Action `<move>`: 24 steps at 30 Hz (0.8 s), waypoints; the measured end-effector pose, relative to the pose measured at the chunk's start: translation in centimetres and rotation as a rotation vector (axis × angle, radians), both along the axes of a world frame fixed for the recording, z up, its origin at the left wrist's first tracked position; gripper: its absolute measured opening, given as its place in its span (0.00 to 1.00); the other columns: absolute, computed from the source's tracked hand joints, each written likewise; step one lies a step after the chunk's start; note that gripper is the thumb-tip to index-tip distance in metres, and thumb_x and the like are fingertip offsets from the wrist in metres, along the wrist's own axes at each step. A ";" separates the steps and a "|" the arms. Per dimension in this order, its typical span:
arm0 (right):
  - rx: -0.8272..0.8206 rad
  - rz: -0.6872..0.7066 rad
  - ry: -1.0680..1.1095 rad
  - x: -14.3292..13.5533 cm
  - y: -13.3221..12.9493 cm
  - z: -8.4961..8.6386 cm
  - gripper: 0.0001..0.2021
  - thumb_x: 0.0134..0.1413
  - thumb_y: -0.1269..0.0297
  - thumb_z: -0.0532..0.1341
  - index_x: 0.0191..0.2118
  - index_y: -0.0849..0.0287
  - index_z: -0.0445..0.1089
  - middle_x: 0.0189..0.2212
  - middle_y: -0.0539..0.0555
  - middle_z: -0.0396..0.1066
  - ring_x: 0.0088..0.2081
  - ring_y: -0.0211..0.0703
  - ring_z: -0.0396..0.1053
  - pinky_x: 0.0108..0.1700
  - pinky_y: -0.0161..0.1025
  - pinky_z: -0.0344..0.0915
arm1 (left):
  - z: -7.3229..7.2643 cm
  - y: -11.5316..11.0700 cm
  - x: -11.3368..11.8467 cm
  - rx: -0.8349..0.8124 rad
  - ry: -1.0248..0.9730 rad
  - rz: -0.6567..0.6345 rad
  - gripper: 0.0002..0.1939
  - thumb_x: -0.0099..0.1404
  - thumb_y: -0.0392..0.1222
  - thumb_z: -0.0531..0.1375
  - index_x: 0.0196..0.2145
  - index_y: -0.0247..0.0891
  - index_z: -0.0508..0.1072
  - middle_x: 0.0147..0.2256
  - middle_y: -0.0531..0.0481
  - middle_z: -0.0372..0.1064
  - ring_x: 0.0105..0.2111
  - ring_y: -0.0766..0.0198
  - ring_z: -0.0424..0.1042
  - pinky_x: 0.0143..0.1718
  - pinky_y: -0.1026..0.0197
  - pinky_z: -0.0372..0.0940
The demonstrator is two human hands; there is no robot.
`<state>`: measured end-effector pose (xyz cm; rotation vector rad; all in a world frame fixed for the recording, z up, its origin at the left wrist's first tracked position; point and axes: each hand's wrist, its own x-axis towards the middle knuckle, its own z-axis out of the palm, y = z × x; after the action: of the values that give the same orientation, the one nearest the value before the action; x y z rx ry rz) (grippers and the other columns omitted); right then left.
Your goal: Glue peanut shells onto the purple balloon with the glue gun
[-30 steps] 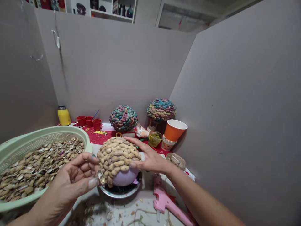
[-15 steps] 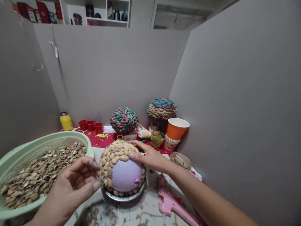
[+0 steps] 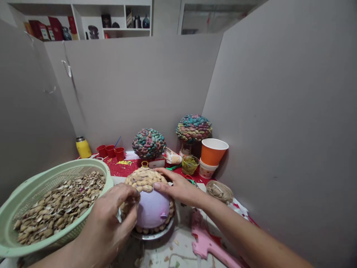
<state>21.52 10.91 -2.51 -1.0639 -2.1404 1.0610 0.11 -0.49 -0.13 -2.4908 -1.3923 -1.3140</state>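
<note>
A lilac balloon [image 3: 153,209], partly covered with peanut shells [image 3: 143,179], sits in a shallow metal dish [image 3: 153,236] in front of me. My right hand [image 3: 178,188] holds it from the upper right, thumb on the shell edge and fingers over the top. At its left side is my left hand [image 3: 117,212], thumb and fingers drawn together in a pinch against the shell rows. Whatever lies between those fingertips is hidden. A pink glue gun [image 3: 205,242] lies on the table below my right forearm.
On the left stands a green basket [image 3: 108,175] of peanut shells. Behind are two painted shell-covered domes [image 3: 149,143], red cups [image 3: 111,151], a yellow bottle [image 3: 83,148] and an orange paper cup [image 3: 213,153]. A twine coil [image 3: 219,191] lies right. Grey panels [image 3: 139,82] surround the table.
My left hand has moved right and now covers part of the balloon's left side. My right hand stays on top. The whole view has shifted slightly.
</note>
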 end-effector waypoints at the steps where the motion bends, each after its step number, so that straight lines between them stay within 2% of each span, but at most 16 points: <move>1: 0.005 0.000 0.003 0.0 0.1 0.0 0.36 0.50 0.39 0.61 0.59 0.57 0.63 0.55 0.58 0.67 0.55 0.58 0.64 0.57 0.53 0.60 | 0.0 0.1 0.2 -0.004 0.026 0.003 0.07 0.62 0.30 0.58 0.35 0.41 0.68 0.31 0.52 0.73 0.30 0.63 0.73 0.33 0.64 0.65; 6: 0.021 -0.004 0.005 0.0 0.2 -0.1 0.35 0.50 0.39 0.61 0.58 0.58 0.63 0.55 0.59 0.67 0.55 0.59 0.65 0.57 0.54 0.59 | 0.1 0.7 0.8 -0.062 0.140 0.020 0.06 0.64 0.31 0.56 0.33 0.41 0.66 0.29 0.51 0.69 0.29 0.61 0.70 0.31 0.62 0.63; 19: 0.035 -0.011 -0.007 0.0 0.1 -0.3 0.35 0.51 0.39 0.61 0.59 0.56 0.63 0.55 0.59 0.67 0.56 0.58 0.64 0.58 0.53 0.59 | 0.2 1.5 1.3 -0.002 0.286 0.018 0.06 0.64 0.30 0.54 0.33 0.38 0.67 0.33 0.44 0.72 0.35 0.55 0.72 0.34 0.57 0.67; 24: 0.038 0.001 0.007 0.1 0.0 -0.3 0.35 0.51 0.39 0.60 0.58 0.58 0.63 0.55 0.59 0.67 0.55 0.57 0.65 0.57 0.53 0.60 | -0.1 1.6 1.2 0.039 0.304 0.016 0.07 0.63 0.29 0.55 0.36 0.38 0.69 0.34 0.44 0.73 0.36 0.55 0.73 0.35 0.57 0.68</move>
<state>21.58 10.87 -2.76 -1.0402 -2.1471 1.0184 1.29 1.12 -0.21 -2.5138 -1.3007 -0.8997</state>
